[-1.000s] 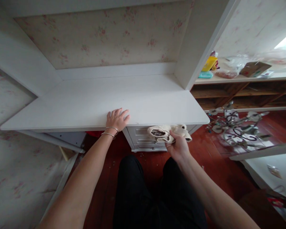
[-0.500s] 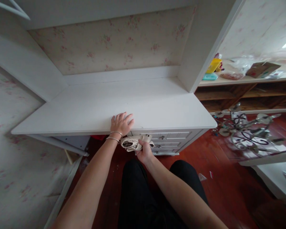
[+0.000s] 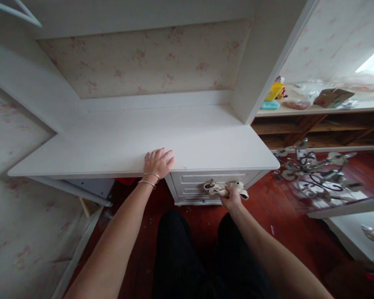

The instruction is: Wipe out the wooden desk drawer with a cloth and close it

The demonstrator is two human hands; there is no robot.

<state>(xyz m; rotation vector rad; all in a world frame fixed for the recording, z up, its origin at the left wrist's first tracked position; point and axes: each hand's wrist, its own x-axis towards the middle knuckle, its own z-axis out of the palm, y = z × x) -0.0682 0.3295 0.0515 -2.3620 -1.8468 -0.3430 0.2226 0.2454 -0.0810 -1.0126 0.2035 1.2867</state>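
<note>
My left hand (image 3: 158, 162) lies flat with fingers spread on the front edge of a white desk (image 3: 124, 141); bangles circle its wrist. My right hand (image 3: 232, 198) grips a bunched cream cloth (image 3: 217, 188), with the thumb on top and the other fingers mostly hidden. The cloth is in front of the desk's drawers (image 3: 190, 179), below the desktop, and covers part of the drawer fronts. Whether it touches them I cannot tell.
On the right, a chandelier (image 3: 314, 166) with several arms lies on the red floor (image 3: 286, 249). Behind it runs a low wooden shelf (image 3: 296, 124) bearing a yellow container (image 3: 274, 91), a cardboard box (image 3: 333, 98) and plastic bags. A white furniture piece (image 3: 358, 224) stands at the lower right.
My right hand has moved to the right with the cloth, from beside my left wrist to across the drawer fronts. My left hand has stayed on the desk edge.
</note>
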